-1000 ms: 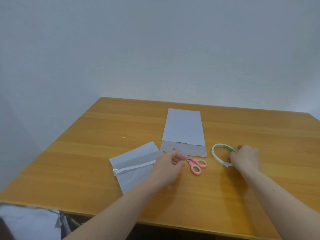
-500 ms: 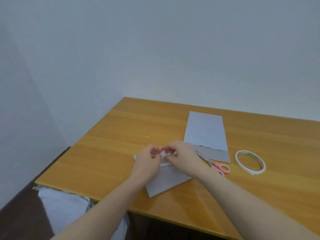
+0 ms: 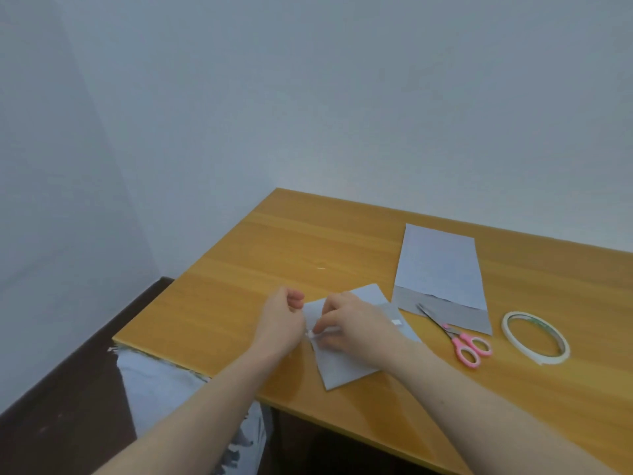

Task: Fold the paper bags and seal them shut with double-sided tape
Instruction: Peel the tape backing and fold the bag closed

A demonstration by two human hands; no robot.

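A grey-white paper bag (image 3: 342, 366) lies tilted near the table's front edge, with a strip of tape across it. My right hand (image 3: 356, 323) rests on the bag, and its fingertips pinch the strip's left end at the bag's left edge. My left hand (image 3: 282, 318) sits at that same edge with curled fingers, touching the strip's end. A second, longer paper bag (image 3: 442, 269) lies flat behind, its grey flap toward me. The roll of double-sided tape (image 3: 534, 337) lies to the right.
Pink-handled scissors (image 3: 460, 337) lie between the bags and the tape roll, blades on the long bag's flap. The wooden table (image 3: 274, 248) stands in a corner of pale walls. Dark floor and my clothed lap (image 3: 154, 382) show at the lower left.
My right hand left the tape roll and my left hand left the scissors. Both came together on the near bag's left edge. The view swung left.
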